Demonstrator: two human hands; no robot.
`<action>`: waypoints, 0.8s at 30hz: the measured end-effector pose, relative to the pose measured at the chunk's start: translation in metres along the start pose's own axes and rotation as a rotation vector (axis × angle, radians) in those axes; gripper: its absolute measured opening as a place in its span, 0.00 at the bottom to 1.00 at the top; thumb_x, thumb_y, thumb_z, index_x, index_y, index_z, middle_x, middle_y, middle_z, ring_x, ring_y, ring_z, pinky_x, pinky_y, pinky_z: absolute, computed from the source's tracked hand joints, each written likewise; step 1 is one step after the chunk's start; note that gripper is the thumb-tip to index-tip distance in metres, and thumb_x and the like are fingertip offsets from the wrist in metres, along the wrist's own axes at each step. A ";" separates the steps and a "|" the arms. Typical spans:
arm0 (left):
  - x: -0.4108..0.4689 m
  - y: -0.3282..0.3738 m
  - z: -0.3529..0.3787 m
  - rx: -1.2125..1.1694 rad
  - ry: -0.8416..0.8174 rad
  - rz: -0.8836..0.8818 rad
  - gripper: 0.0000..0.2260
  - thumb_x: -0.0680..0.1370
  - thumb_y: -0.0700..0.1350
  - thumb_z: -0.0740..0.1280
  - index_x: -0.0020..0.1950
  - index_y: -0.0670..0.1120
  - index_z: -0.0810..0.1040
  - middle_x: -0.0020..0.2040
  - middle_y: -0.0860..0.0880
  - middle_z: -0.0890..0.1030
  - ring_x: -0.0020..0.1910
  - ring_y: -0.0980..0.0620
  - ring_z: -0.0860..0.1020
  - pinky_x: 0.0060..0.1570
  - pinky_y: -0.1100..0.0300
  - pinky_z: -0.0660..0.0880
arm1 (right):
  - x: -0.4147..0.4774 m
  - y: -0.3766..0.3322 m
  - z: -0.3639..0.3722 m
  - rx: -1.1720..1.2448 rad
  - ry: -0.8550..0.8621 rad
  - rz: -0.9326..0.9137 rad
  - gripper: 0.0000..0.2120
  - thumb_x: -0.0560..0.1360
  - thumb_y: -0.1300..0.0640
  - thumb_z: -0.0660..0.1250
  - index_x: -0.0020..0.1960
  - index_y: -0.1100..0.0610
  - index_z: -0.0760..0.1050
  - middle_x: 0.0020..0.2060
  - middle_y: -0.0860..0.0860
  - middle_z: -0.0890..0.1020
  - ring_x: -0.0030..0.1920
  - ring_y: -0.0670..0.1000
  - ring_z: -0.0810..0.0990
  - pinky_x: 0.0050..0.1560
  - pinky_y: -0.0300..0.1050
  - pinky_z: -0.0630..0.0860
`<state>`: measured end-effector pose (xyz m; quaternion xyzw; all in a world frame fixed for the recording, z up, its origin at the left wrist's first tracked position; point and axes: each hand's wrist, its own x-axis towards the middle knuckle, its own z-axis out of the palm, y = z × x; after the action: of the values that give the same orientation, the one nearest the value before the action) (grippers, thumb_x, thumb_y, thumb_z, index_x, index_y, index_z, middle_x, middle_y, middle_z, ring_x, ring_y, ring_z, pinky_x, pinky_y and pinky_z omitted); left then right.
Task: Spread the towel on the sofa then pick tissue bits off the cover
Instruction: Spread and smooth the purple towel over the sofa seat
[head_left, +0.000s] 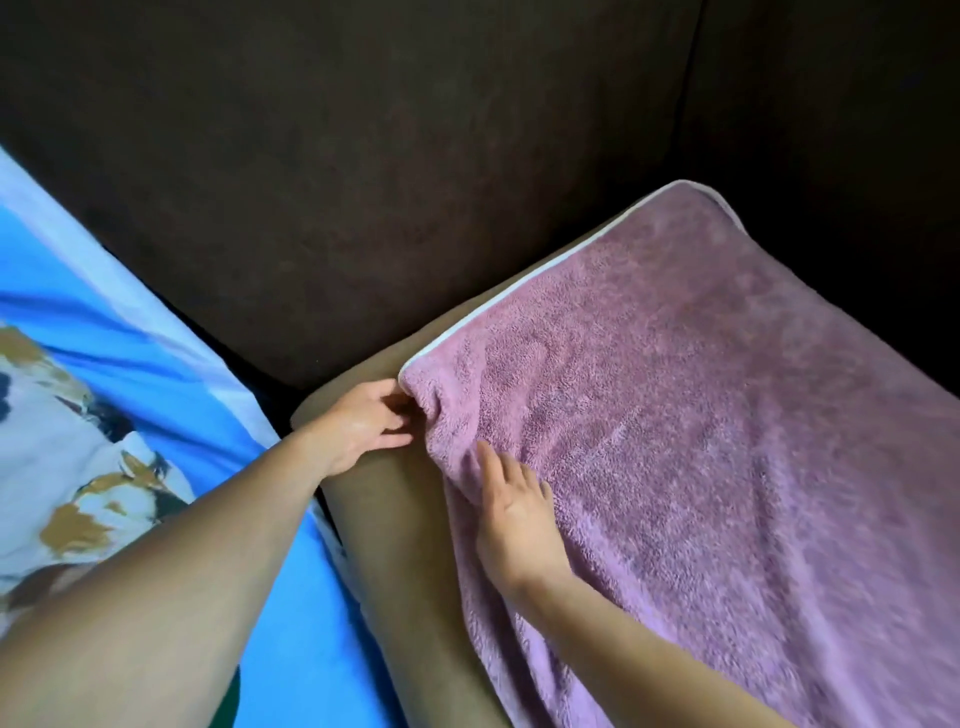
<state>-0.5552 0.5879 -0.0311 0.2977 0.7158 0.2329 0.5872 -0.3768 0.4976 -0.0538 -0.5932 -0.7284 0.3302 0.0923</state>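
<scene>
A fluffy pink towel (701, 415) with a white hem lies spread over the brown sofa seat cushion (395, 525), filling the right half of the view. My left hand (358, 423) pinches the towel's near-left corner, where the cloth bunches up. Flat on the towel's left edge, just below that corner, rests my right hand (514, 512) with its fingers apart. No tissue bits show on the fabric.
The dark brown sofa backrest (363, 182) rises behind the seat. A blue patterned cover (104, 415) with white and brown shapes lies to the left, under my left forearm. A strip of bare cushion runs between the cover and the towel.
</scene>
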 end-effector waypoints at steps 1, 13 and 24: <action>0.000 -0.002 0.002 0.051 0.038 0.029 0.17 0.76 0.27 0.57 0.58 0.42 0.76 0.55 0.46 0.76 0.51 0.51 0.75 0.47 0.60 0.75 | -0.003 0.004 -0.001 -0.003 0.011 -0.029 0.25 0.76 0.60 0.48 0.72 0.54 0.53 0.69 0.53 0.66 0.67 0.55 0.64 0.69 0.53 0.61; 0.012 0.014 0.023 0.164 0.593 0.424 0.07 0.75 0.43 0.60 0.37 0.46 0.67 0.33 0.50 0.71 0.37 0.50 0.69 0.31 0.62 0.66 | -0.086 -0.007 0.029 -0.400 -0.062 -0.269 0.22 0.54 0.38 0.73 0.42 0.51 0.78 0.35 0.48 0.80 0.33 0.50 0.78 0.35 0.40 0.76; 0.016 0.008 -0.024 0.264 0.504 0.177 0.05 0.76 0.44 0.59 0.42 0.43 0.70 0.43 0.43 0.75 0.44 0.46 0.73 0.42 0.55 0.71 | -0.066 -0.020 0.017 -0.169 -0.099 0.129 0.07 0.70 0.57 0.67 0.47 0.57 0.73 0.43 0.57 0.80 0.42 0.58 0.82 0.35 0.48 0.78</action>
<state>-0.5792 0.6055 -0.0321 0.3655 0.8343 0.2546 0.3248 -0.3833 0.4288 -0.0381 -0.6275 -0.7176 0.3017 -0.0155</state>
